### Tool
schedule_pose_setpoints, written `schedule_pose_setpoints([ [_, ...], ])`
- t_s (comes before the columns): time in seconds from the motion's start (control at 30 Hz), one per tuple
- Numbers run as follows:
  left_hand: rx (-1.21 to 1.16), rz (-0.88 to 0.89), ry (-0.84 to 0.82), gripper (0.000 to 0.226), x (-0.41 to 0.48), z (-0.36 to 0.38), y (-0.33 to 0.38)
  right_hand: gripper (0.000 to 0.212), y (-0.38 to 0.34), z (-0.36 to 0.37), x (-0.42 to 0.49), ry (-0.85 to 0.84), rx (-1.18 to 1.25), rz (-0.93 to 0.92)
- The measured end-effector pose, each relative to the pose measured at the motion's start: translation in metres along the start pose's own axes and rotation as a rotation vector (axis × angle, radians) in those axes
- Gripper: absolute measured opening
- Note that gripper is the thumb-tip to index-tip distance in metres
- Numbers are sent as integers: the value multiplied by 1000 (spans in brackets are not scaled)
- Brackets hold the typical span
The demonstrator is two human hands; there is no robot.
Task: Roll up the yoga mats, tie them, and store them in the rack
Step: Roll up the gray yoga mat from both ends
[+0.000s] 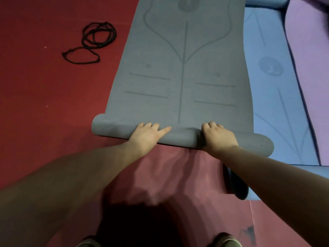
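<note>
We see a grey yoga mat (181, 82) running from the top centre of the frame down to the middle, lying flat on a red floor (44, 104) with its near end turned into a thick roll (114, 127) across the centre of the frame. The roll is skewed, its right end lower in the frame than its left.

Both of our hands sit on top of this roll, well apart from each other. The left hand (147, 134) lies palm down left of centre, most fingers bent over the roll's far side and the forefinger straight, pointing right along the roll. The right hand (219, 135) grips the roll right of centre, its fingers curled over the top and dug into the crease.

The mat is printed with alignment lines, small circles and a centre stripe. A round emblem (188, 4) at its top edge is too blurred for us to read.

Just beside it on the right lies a blue mat (274, 97) with a similar round emblem (270, 66), also unreadable, and a purple mat (311, 50) at the right edge. At lower right, the end of a dark rolled mat (237, 184) shows under our right forearm. A tangle of black cords (92, 43) lies on the floor at upper left. Two shoe tips (226, 240) show at the bottom edge.
</note>
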State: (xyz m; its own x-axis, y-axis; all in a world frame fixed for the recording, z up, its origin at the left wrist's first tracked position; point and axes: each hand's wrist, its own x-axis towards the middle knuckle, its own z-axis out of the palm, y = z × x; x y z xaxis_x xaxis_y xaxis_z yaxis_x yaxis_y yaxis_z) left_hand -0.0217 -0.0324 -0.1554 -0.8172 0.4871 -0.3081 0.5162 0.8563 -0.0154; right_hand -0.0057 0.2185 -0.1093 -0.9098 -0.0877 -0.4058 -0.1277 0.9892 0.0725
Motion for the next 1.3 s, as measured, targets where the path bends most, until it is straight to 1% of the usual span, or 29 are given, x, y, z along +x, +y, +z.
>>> schedule_pose_setpoints([
  [0.1,-67,51,-23,72,-2,1,-4,36,4,3,-1,6,-8,-25],
  [0.23,-120,81,-64,69,-3,3,-7,34,7,6,-4,-61,-12,-90],
  [0.33,-172,115,-176,71,-2,-5,-13,33,13,2,-8,-149,-22,-133],
  [0.4,-201,167,-244,73,-9,-11,-14,34,16,-2,-15,-240,-17,-172],
  [0.5,-288,220,-291,78,-30,-11,-15,38,18,-3,-30,-337,41,-213],
  [0.57,-422,219,-266,69,-42,-8,-17,36,22,-1,-38,-362,128,-210],
  [0.63,-543,207,-207,54,-49,0,-18,28,26,4,-36,-391,218,-197],
  [0.67,-578,196,-190,50,-51,5,-18,25,27,8,-34,-411,273,-176],
  [0.73,-635,169,-173,47,-54,18,-16,22,24,20,-27,-439,360,-146],
  [0.83,-695,162,-157,44,-53,29,-17,21,23,39,-20,-441,412,-129],
  [0.87,-671,143,-119,43,-51,30,-18,20,25,44,-19,-428,437,-119],
  [0.93,-527,95,-17,42,-47,30,-18,13,31,55,-22,-390,523,-83],
  [1.0,-420,60,41,45,-48,28,-13,10,33,65,-24,-320,572,-63],
  [1.07,-249,91,55,58,-55,30,-6,17,33,72,-22,-249,533,-95],
  [1.13,-23,131,1,73,-60,39,0,20,32,71,-21,-230,478,-132],
  [1.17,39,121,-15,75,-61,40,2,22,30,69,-21,-214,457,-133],
  [1.23,84,103,-32,68,-54,37,1,30,28,65,-26,-124,431,-115],
  [1.3,36,98,-77,53,-45,27,-4,47,26,63,-34,-45,367,-162],
])
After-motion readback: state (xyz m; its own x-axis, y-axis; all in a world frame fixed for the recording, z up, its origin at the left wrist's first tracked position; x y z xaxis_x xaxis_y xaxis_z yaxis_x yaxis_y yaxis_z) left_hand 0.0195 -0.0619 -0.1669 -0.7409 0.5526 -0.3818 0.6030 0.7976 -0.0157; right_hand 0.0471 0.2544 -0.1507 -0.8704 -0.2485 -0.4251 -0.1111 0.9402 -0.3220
